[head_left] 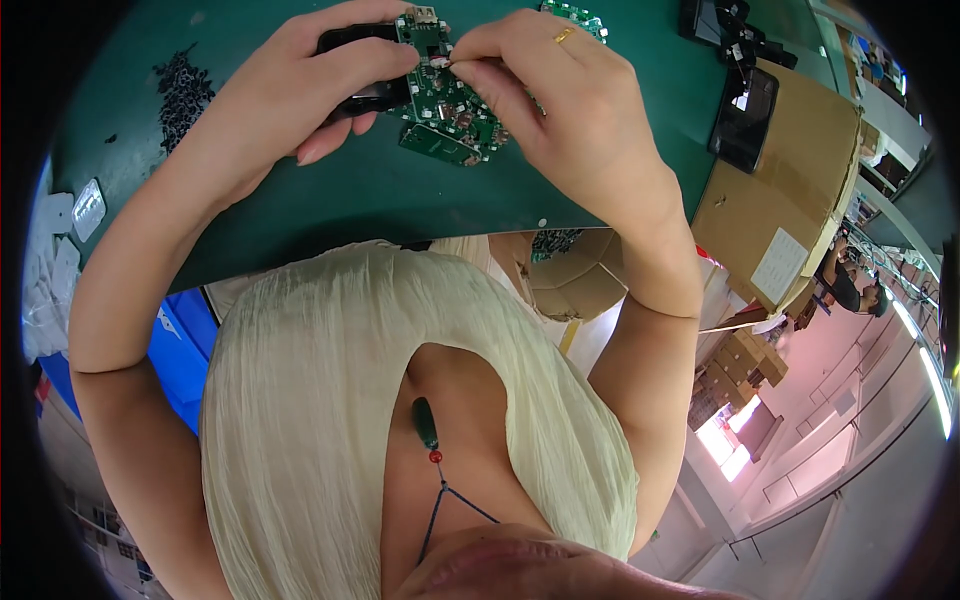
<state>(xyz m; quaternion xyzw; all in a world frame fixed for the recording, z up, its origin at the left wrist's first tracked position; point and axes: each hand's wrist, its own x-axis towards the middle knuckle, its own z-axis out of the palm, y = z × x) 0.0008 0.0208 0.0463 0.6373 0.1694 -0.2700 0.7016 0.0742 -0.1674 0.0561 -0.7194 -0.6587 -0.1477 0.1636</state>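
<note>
My left hand point(285, 85) is closed around a glossy black plastic case point(385, 97), thumb on top, over the far edge of the table. A green circuit board point(425, 90) with a metal port at its far end lies against the right side of the case. My right hand point(575, 100) pinches at the middle of that board with thumb and forefinger. Between these fingertips is a small whitish piece point(440, 62), like a connector, too small to make out. More green circuit boards point(440, 146) lie just under and beside the held one.
On the green table point(330, 210), small black parts point(183, 100) lie heaped at left, near clear plastic bags point(62, 235). A cardboard box point(780, 190) with a black case point(745, 120) against it stands right; more black cases point(720, 25) sit beyond. An open carton point(590, 285) is below the edge.
</note>
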